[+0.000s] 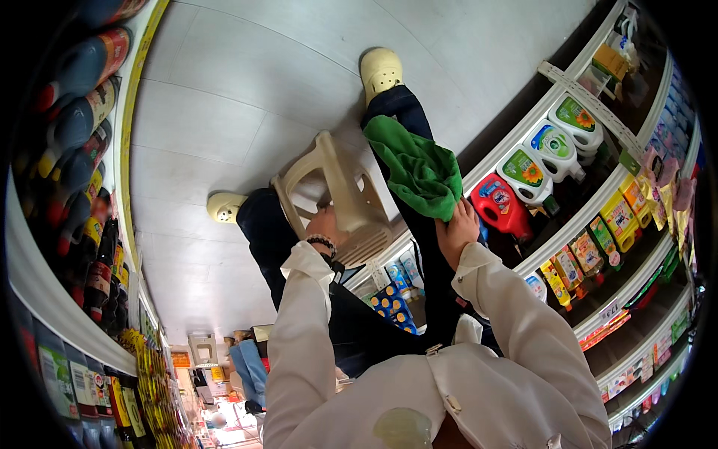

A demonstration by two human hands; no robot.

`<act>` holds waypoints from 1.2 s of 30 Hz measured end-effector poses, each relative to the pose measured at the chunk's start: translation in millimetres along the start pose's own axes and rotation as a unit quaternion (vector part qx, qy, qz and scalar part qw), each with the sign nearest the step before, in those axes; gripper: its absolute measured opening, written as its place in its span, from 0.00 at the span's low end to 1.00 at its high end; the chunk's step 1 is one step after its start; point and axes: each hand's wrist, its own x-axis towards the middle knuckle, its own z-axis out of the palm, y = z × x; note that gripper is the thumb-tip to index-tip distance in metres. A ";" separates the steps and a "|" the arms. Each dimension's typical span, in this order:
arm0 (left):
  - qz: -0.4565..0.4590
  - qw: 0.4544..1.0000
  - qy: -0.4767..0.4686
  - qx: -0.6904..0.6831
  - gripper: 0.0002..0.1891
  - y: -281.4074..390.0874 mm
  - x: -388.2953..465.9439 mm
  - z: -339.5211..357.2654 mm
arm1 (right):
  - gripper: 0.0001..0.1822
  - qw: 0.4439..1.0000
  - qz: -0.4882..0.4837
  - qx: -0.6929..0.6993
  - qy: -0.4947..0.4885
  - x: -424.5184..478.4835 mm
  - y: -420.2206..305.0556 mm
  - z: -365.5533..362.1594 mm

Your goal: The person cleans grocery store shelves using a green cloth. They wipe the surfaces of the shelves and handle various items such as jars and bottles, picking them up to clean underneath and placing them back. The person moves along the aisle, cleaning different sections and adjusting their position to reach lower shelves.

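Observation:
My left hand [328, 227] grips a beige plastic stool [367, 244] with a slotted seat. The stool is tilted between my legs, its legs pointing away from me; some fingers are hidden behind it. A crumpled green cloth [418, 165] hangs over my right leg, with its near end in my right hand [459, 231]. The thumb and fingers lie around that end, and part of the grip is out of sight.
Shelves on the right carry white detergent jugs [524, 171], a red detergent jug [499, 205] and several pouches. Dark sauce bottles [98, 280] line the left shelf [67, 320]. Pale tiled floor [224, 112] lies between. Behind me, a person's blue-clad legs [247, 365] show.

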 end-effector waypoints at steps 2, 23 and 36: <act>0.046 0.998 0.031 0.002 0.35 1.9 6.1 -23.9 | 0.31 1.000 0.003 0.001 0.007 0.6 -1.8 1.4; 0.045 0.994 0.070 0.074 0.29 10.0 -21.6 -114.3 | 0.18 0.956 -0.044 0.231 0.178 75.2 -61.9 -69.4; 0.148 0.847 0.506 -0.065 0.22 -6.2 -55.3 -207.7 | 0.15 0.882 -0.044 0.311 0.351 200.6 -135.5 -95.7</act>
